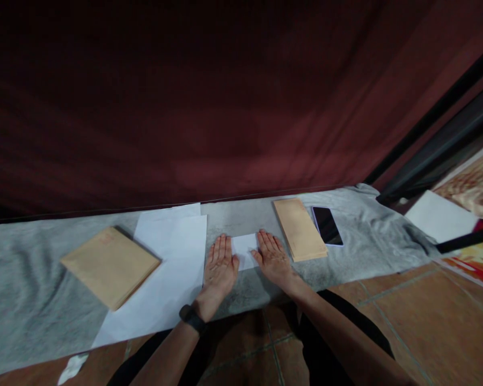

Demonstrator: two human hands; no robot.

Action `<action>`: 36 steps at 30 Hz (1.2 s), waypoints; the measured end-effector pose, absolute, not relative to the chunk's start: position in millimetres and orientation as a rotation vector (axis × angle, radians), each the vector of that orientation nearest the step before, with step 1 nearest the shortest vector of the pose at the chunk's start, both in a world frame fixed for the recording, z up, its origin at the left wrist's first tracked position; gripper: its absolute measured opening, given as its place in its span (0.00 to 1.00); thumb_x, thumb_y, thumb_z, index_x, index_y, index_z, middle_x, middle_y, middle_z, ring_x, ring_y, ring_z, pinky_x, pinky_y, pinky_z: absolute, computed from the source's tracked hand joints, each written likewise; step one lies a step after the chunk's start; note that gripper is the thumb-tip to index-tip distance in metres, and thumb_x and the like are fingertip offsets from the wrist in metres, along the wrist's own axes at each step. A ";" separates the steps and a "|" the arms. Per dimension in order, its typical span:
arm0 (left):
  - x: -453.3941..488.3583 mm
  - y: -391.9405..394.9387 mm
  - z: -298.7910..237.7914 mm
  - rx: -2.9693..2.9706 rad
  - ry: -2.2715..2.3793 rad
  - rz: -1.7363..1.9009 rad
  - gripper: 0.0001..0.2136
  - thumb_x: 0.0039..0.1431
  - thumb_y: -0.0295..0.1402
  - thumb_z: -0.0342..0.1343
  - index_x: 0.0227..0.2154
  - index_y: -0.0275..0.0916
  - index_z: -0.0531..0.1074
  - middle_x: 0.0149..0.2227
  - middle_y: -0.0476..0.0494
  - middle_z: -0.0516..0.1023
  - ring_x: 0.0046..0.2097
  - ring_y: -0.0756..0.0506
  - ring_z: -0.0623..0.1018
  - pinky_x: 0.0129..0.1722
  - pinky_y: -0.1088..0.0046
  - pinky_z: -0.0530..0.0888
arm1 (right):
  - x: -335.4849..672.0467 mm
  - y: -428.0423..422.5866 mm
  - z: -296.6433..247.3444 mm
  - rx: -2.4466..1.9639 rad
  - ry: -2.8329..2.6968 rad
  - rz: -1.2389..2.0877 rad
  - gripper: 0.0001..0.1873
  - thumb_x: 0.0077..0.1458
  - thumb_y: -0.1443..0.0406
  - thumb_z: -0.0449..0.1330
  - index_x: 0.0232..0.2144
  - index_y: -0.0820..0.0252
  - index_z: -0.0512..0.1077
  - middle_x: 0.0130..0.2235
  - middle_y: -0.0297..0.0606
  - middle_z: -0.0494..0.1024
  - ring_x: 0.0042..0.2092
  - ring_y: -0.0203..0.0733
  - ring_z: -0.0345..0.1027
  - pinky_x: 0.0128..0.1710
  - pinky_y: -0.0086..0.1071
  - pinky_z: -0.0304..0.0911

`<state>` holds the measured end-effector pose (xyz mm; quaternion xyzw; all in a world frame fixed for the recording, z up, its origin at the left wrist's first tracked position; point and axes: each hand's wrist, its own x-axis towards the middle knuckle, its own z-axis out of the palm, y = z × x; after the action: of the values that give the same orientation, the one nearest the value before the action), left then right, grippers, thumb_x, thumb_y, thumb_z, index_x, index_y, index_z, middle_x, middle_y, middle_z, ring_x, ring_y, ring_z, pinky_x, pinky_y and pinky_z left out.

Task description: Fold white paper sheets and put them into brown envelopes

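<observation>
A small white folded-looking sheet of paper [244,251] lies on the grey cloth between my hands. My left hand [220,265] rests flat on its left end, fingers stretched out and pointing away from me. Over the right end my right hand [272,260] lies flat as well, fingers extended. The paper's two ends are hidden under the palms. Just right of my right hand is a stack of brown envelopes [300,228]. Left of my left hand, larger white sheets [177,262] are spread on the cloth.
A thicker pile of brown envelopes [110,265] overlaps the white sheets at the left. A phone [327,225] lies beyond the right envelopes. Dark red fabric [225,107] hangs behind the grey cloth [366,236]. Black bars [438,139] stand at the right, and a white scrap [73,367] is on the tiled floor.
</observation>
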<state>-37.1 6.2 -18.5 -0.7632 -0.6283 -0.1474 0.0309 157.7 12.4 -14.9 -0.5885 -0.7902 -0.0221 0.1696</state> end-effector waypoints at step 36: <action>-32.1 -8.0 -8.2 -2.567 -1.745 -0.406 0.28 0.70 0.36 0.41 0.68 0.28 0.53 0.70 0.30 0.56 0.72 0.39 0.54 0.69 0.54 0.58 | 164.1 2.1 -5.9 -1.574 -2.383 0.021 0.30 0.72 0.58 0.44 0.69 0.66 0.53 0.70 0.44 0.55 0.71 0.45 0.47 0.70 0.45 0.44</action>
<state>-32.1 -8.0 -8.2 -0.8199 -0.5575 -0.1298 0.0056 164.1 2.1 -5.9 -0.5456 -0.8258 0.0073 0.1422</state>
